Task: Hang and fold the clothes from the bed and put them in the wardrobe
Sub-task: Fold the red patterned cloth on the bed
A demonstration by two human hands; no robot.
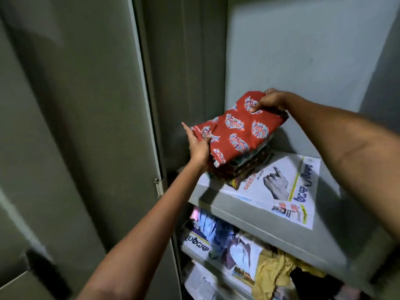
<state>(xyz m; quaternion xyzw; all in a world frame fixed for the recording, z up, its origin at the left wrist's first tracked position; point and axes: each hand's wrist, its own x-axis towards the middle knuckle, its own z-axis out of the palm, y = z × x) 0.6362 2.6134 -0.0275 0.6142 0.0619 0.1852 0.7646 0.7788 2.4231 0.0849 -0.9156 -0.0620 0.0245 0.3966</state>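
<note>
Grey steel wardrobe [281, 50] walls fill the view, its door [75, 126] swung open at the left, and a newspaper-lined shelf [249, 215] carries a stack of folded clothes [244, 169] at its left rear corner. On top sits a folded red printed garment [236, 133], its long axis running from the shelf's front left toward the back wall. Both hands hold it at opposite ends: the left hand [198, 146] grips the near-left end, thumb curled over the cloth, while the right hand [269, 101] pinches the far end, thumb on top. The garment looks tilted, its far end higher, so I judge it not fully settled; lowering the right hand's end should square it on the stack. Below, lower shelves hold crumpled clothes, among them a yellow cloth [275, 276].
</note>
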